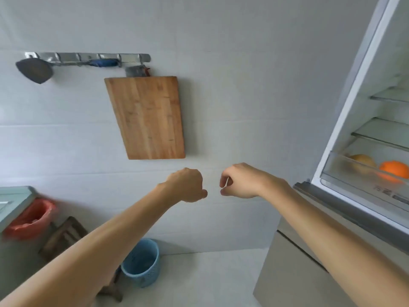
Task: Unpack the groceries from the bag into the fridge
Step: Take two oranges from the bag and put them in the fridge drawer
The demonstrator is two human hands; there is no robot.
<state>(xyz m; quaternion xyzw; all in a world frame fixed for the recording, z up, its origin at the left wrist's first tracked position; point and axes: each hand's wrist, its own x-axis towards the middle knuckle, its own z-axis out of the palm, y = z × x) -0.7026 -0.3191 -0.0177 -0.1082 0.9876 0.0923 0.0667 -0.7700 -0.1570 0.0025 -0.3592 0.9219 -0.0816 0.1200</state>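
Head view, looking at a tiled wall with the fridge (342,129) standing open along the right edge. Inside it, an orange (394,173) and a yellowish fruit (363,163) lie side by side in a clear bin (340,173), below two glass shelves (385,134); under that compartment the fridge's beige lower front (287,273) is closed. Just left of the fridge both bare arms reach out toward the wall. The right hand (245,182), the nearer to the fridge, has its fingers loosely curled with thumb and forefinger apart and nothing between them. The left hand (187,185), close beside it but not touching, is balled into a fist with nothing showing in it. Farther left of the fridge a wooden cutting board (148,116) hangs on the wall under a metal hook rail (88,56), where a dark spatula (35,70) also hangs. Low down, well left of the fridge, a blue perforated basket (141,262) stands on the floor, and at the far left a red plastic bag (31,218) hangs from a pale green cabinet (13,200).
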